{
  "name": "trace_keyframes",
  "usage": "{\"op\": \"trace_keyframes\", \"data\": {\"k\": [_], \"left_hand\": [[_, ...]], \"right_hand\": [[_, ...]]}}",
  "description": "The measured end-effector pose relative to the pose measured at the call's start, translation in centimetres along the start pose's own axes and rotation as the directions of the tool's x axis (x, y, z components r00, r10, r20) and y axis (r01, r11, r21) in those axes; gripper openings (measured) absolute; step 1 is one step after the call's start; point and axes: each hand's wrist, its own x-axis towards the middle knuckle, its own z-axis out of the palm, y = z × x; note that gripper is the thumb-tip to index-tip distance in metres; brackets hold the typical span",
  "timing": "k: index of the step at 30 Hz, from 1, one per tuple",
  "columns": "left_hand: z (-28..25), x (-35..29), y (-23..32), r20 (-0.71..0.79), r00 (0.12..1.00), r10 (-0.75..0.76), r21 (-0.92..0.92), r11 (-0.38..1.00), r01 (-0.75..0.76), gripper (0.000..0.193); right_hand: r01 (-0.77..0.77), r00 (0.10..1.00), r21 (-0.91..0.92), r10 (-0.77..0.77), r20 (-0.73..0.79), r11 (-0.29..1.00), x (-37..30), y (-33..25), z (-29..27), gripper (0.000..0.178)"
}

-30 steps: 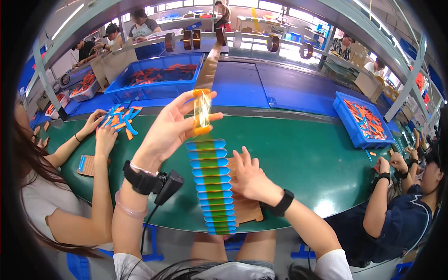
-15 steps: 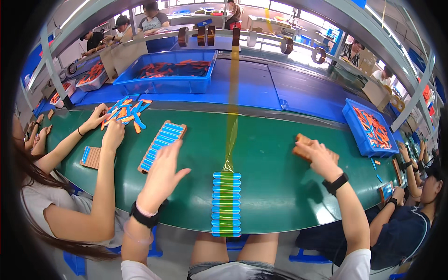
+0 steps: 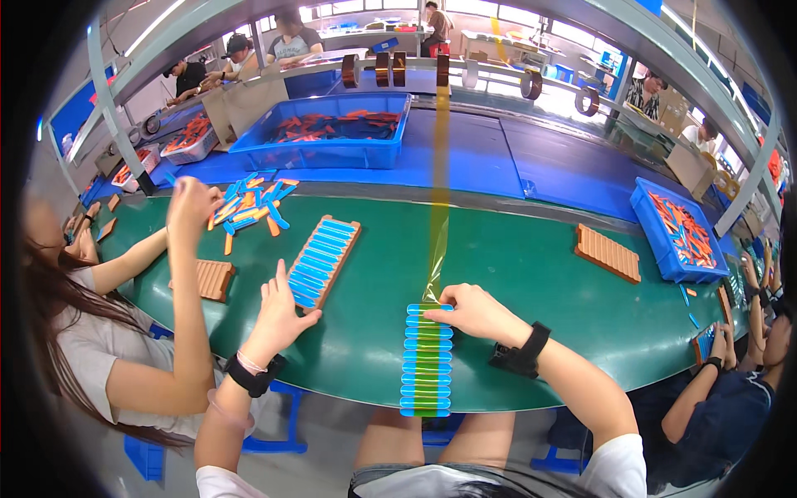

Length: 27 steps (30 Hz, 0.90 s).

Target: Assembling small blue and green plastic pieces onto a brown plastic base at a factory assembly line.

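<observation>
In front of me lies a row of blue strips [image 3: 426, 378] side by side, joined by yellow see-through tape [image 3: 442, 166] that runs down from a roll overhead. My right hand [image 3: 481, 315] closes thumb and forefinger on the far end of this row, near the edge of the tape. My left hand [image 3: 285, 311] is open, fingers spread, beside a brown grooved tray [image 3: 347, 256] filled with blue strips; its thumb is at the tray's near corner. A second grooved tray [image 3: 608, 253], with no strips in it, rests at the right.
A co-worker's hand [image 3: 193, 203] is at a pile of blue and orange strips [image 3: 253, 203] on the left, near another grooved tray [image 3: 212, 280]. Blue bins [image 3: 315, 153] of strips stand behind and at the right [image 3: 677, 236]. Tape rolls [image 3: 442, 70] hang on a bar.
My right hand has let go of the grooved tray at the right and moved left to the taped row. My left hand has drawn slightly lower beside the filled tray. The view has shifted left.
</observation>
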Motion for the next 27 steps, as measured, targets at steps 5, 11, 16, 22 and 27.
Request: {"op": "trace_keyframes", "data": {"k": [5,11,16,22,27], "left_hand": [[0.8,-2.6,3.7,0.001,0.997,0.077,0.116,0.99,-0.077,0.101],[1.5,-5.2,10.4,0.086,0.984,0.155,0.099,0.982,-0.163,0.101],[1.7,-6.8,10.4,0.123,0.983,0.134,-0.19,0.976,-0.109,0.09],[3.5,-6.5,9.5,0.022,0.982,0.187,-0.33,0.929,-0.169,0.06],[4.7,-7.5,12.0,-0.015,0.982,0.188,-0.396,0.901,-0.179,0.059]], "right_hand": [[-0.217,0.976,0.903,0.054,0.213,0.371,-1.9,-1.3,-0.3,0.026],[-0.141,0.987,0.968,0.105,0.122,0.208,-4.6,-1.3,-2.6,0.023],[-0.015,0.97,0.987,0.242,-0.025,0.16,-7.0,-2.2,-2.6,0.018],[-0.03,0.941,0.965,0.333,-0.061,0.261,-11.7,-2.9,1.3,0.017],[-0.176,0.927,0.946,0.37,0.066,0.272,-16.2,-4.4,5.3,0.016]]}}
